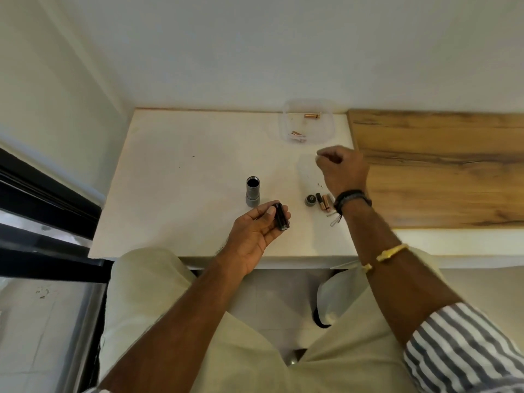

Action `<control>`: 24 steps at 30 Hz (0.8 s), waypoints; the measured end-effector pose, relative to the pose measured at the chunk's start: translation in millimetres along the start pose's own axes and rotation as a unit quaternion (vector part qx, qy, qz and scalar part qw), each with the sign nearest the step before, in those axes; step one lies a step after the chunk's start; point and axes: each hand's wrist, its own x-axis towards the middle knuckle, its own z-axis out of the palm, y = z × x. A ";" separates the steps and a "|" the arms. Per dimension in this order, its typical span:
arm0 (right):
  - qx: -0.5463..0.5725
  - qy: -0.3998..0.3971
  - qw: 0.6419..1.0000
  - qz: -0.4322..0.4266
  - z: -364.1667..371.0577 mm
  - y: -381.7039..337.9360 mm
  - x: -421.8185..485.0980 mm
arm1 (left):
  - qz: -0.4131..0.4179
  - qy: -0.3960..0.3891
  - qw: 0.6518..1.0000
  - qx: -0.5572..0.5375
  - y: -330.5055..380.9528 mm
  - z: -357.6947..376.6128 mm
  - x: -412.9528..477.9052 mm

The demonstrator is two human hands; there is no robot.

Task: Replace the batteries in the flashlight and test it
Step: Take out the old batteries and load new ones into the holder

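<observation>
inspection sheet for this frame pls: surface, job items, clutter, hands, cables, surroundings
Surface: white table, wood panel at its right.
Job items: flashlight body upright, open end up; cap and loose batteries beside right wrist; two batteries in clear tub.
Clutter: small dark specks near the right hand.
Hands: left hand holds black battery holder; right hand closed, raised between tub and loose batteries; contents cannot tell.
Cables: nothing seen.
Surroundings: white walls, tiled floor, dark frame at left.
</observation>
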 end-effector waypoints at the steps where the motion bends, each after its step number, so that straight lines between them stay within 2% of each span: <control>1: -0.012 -0.011 1.000 -0.010 4.1 -5.8 14.5 | -0.004 0.002 1.000 -0.001 -0.7 -1.1 1.6; 6: -0.147 -0.064 0.986 -0.041 26.5 -27.1 79.5 | -0.013 0.000 1.000 -0.009 -2.3 -5.5 8.6; 9: -0.267 -0.110 0.955 -0.064 41.4 -33.7 107.5 | -0.018 -0.003 1.000 -0.008 -2.0 -8.4 12.5; 12: -0.337 -0.158 0.927 -0.055 57.5 -36.1 128.0 | -0.020 0.002 1.000 -0.007 -1.6 -9.3 15.6; 20: -0.400 -0.229 0.883 -0.085 69.8 -37.8 146.4 | -0.020 0.008 1.000 -0.022 -1.8 -4.6 14.3; 24: -0.401 -0.271 0.865 -0.134 69.6 -35.8 148.1 | -0.019 0.008 0.999 -0.028 -0.5 -3.0 12.6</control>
